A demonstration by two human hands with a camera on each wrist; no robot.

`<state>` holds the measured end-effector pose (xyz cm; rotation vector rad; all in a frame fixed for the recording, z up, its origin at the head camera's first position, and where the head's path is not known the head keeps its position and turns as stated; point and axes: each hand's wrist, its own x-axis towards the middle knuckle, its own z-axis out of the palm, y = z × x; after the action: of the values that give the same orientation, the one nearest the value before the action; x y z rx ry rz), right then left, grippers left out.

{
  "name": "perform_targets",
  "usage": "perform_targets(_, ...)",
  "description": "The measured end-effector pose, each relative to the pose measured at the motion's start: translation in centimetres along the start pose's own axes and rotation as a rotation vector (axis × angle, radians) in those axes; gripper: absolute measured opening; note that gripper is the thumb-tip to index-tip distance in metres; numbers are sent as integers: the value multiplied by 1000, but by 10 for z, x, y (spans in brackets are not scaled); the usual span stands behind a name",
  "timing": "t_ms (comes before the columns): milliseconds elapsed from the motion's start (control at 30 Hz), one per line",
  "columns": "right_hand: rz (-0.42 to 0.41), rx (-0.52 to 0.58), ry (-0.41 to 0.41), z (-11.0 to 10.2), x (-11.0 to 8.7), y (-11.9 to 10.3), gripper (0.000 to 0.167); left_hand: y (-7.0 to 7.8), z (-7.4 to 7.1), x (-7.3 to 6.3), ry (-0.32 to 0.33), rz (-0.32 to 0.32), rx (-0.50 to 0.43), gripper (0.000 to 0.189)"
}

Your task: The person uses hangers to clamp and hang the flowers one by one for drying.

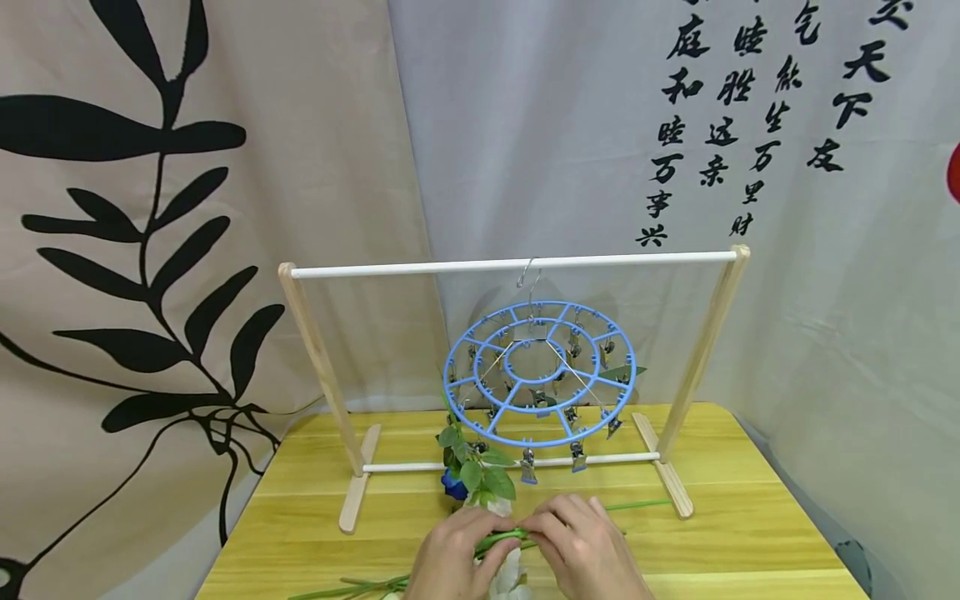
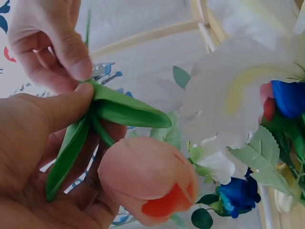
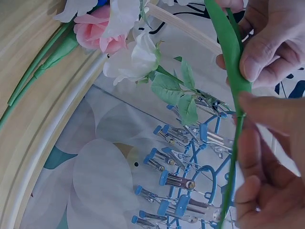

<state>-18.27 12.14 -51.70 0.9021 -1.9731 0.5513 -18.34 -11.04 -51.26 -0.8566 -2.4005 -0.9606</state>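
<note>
My left hand (image 1: 452, 557) pinches the green stem of an artificial tulip (image 2: 145, 167) where its long leaves (image 2: 136, 112) branch off. The pale pink tulip head, orange-red inside, shows below the thumb in the left wrist view. Close beside it, my right hand (image 1: 587, 546) pinches the same stem (image 3: 232, 176) just past the leaf base, thumb against fingers. The stem's free end (image 1: 637, 505) points right over the table. Beyond the hands, a round blue clip hanger (image 1: 491, 435) with metal clips (image 3: 178, 181) hangs by its hook from a white rod (image 1: 420, 267).
Wooden posts (image 1: 705, 358) carry the rods on the yellow wood-grain table (image 1: 750, 483). Around the hands lie a blue rose (image 1: 453, 485), a white rose (image 3: 140, 59), a pink rose (image 3: 97, 31) and loose green stems (image 1: 352, 590). A printed curtain (image 1: 337, 167) hangs behind.
</note>
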Motion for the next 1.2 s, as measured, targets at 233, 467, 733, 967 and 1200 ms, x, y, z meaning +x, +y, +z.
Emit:
perform_targets(233,-50,99,125,-7,9,-3,28,-5,5,-5,119,28,-42,16)
perform_targets(467,-106,243,272,-17,22,-5,26,-8,5,-10,219,-15,-141,29)
perform_targets(733,-15,300,328,-14,18,0,18,-1,-11,-9,179,-299,-301,15)
perform_targets(967,205,246,193,1,9,3,28,1,-16,-9,194,-435,-411,17)
perform_targets(1200,288,207,103,8,27,-9,42,4,-18,-10,267,-495,-441,16)
